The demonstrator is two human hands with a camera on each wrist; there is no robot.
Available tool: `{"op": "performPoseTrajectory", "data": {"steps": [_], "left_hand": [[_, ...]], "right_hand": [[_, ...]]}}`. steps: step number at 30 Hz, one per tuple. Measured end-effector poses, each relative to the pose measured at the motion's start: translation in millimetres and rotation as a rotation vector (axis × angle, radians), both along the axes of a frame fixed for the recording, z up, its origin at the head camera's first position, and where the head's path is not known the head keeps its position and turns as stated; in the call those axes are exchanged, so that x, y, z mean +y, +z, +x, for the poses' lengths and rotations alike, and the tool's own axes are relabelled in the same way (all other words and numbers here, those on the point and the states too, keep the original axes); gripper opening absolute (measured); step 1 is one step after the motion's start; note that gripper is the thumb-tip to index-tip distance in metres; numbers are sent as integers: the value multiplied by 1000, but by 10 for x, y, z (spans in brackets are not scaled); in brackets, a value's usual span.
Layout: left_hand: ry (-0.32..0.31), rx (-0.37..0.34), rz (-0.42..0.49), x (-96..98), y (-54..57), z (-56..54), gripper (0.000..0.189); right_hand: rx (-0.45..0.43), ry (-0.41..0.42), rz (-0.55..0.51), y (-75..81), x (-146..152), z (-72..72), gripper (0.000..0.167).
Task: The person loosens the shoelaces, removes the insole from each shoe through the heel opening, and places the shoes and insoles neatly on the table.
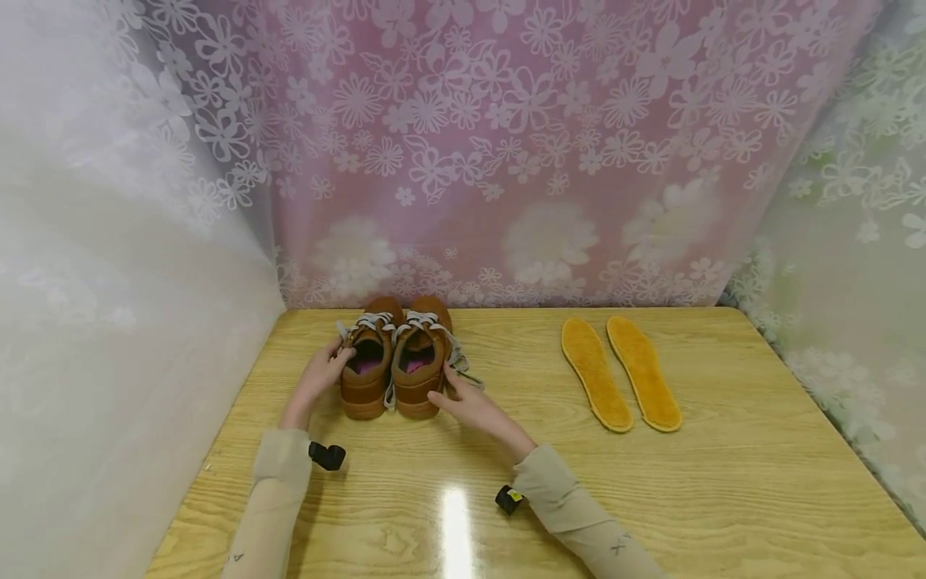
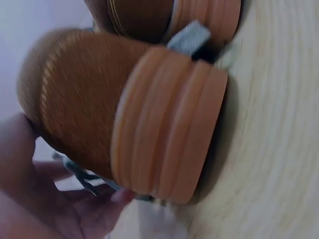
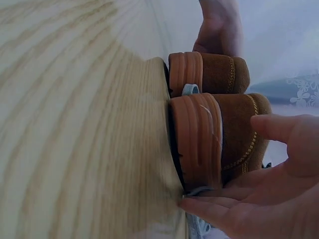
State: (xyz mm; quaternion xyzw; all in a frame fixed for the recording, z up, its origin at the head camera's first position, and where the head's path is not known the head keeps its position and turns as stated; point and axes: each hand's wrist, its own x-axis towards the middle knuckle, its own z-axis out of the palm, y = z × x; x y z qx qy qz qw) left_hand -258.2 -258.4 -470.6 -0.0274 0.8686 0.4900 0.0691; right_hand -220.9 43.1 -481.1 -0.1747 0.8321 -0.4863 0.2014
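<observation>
A pair of brown lace-up shoes stands side by side at the table's back left, heels facing me. My left hand [image 1: 325, 372] grips the left shoe [image 1: 364, 396] by its outer side, thumb over the collar, fingers along the side in the left wrist view. My right hand [image 1: 469, 402] lies along the outer side of the right shoe [image 1: 417, 396]; its fingers [image 3: 214, 209] are fairly straight beside the sole and its thumb is at the heel. Pale grey laces [image 1: 423, 320] cross both shoes, with loose ends hanging at the sides. Pink shows inside both shoes.
Two fuzzy yellow-orange insoles [image 1: 596, 374] lie side by side on the right half of the wooden table [image 1: 723, 490]. A pink floral curtain [image 1: 506, 161] hangs behind the table's back edge, and pale sheets hang at both sides.
</observation>
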Motion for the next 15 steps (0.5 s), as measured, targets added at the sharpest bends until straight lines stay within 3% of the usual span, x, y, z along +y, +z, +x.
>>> {"op": "performPoseTrajectory", "data": {"steps": [7, 15], "left_hand": [[34, -38, 11, 140, 115, 285, 81], [69, 53, -197, 348, 237, 594, 82]], "right_hand": [[131, 36, 89, 71, 161, 21, 65], [168, -12, 146, 202, 397, 50, 38]]}}
